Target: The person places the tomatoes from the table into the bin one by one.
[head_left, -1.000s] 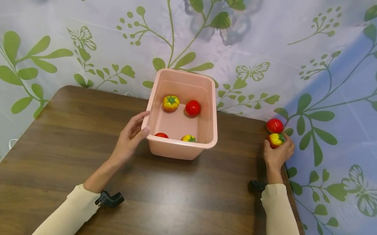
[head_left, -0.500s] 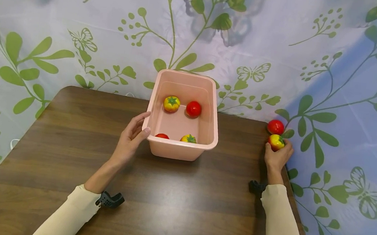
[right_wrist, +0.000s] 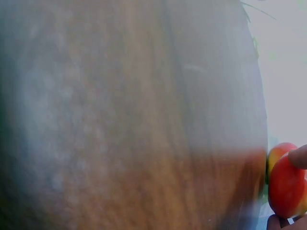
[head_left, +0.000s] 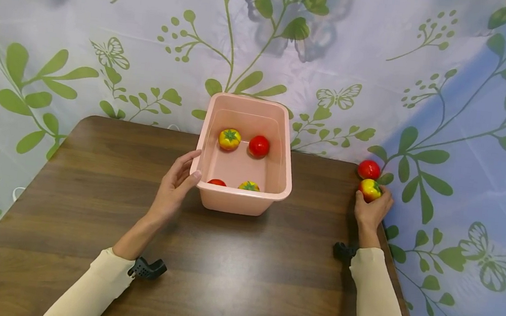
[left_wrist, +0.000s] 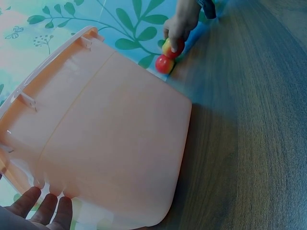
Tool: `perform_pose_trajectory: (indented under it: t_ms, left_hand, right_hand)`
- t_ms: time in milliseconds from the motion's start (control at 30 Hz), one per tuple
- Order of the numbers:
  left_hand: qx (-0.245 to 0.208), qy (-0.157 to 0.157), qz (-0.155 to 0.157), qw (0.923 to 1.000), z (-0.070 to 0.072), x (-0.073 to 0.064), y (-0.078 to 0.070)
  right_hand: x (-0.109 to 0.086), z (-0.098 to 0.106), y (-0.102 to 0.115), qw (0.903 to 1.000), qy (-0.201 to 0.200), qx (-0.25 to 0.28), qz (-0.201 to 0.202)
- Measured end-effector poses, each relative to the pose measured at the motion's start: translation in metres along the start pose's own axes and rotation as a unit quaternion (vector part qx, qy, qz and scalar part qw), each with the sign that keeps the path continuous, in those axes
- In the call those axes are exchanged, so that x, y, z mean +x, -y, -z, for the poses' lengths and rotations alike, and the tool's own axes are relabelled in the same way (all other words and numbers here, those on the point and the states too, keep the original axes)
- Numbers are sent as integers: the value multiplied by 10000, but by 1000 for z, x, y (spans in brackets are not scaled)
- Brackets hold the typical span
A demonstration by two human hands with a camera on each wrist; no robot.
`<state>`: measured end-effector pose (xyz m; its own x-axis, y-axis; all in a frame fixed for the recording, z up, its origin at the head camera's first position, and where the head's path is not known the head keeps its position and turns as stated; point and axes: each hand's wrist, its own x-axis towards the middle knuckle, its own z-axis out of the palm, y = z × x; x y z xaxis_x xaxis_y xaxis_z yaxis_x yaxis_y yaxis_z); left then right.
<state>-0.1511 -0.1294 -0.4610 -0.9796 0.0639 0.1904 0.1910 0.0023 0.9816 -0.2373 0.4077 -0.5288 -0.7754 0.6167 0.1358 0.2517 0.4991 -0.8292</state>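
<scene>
A pink plastic tub (head_left: 243, 202) stands at the back of the table. My left hand (head_left: 172, 186) holds its left rim, thumb at the edge; in the left wrist view its fingers (left_wrist: 45, 208) touch the outer wall. Inside lie a yellow toy tomato (head_left: 229, 139) with a green leafy top, a red toy tomato (head_left: 259, 146), and two more partly hidden behind the front rim. At the right table edge my right hand (head_left: 373, 210) grips a yellow-red toy tomato (head_left: 370, 189). Just behind it lies another red toy tomato (head_left: 369, 169), touching or nearly so.
Patterned cloth (head_left: 154, 41) hangs behind the table and along its right edge. The brown wooden table (head_left: 233, 268) extends in front of the tub and between both hands. Dark wrist bands (head_left: 147, 268) sit at both sleeves.
Inside the tub, the yellow toy tomato near the front rim has shifted slightly left. Both hands stay nearly where they were, with the right still gripping its toy tomato.
</scene>
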Motion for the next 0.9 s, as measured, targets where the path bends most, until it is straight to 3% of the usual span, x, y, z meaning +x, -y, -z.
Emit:
perform_pose_trajectory:
  t_ms: [500,900]
  left_hand:
    - [35,-24,-15,10000,0,1,0]
    - [94,-2,2,10000,-1,0,-2]
  right_hand:
    - [-10,1,20,9979,-253,289,529]
    - [-32,-1,56,9885,-262,863,1215]
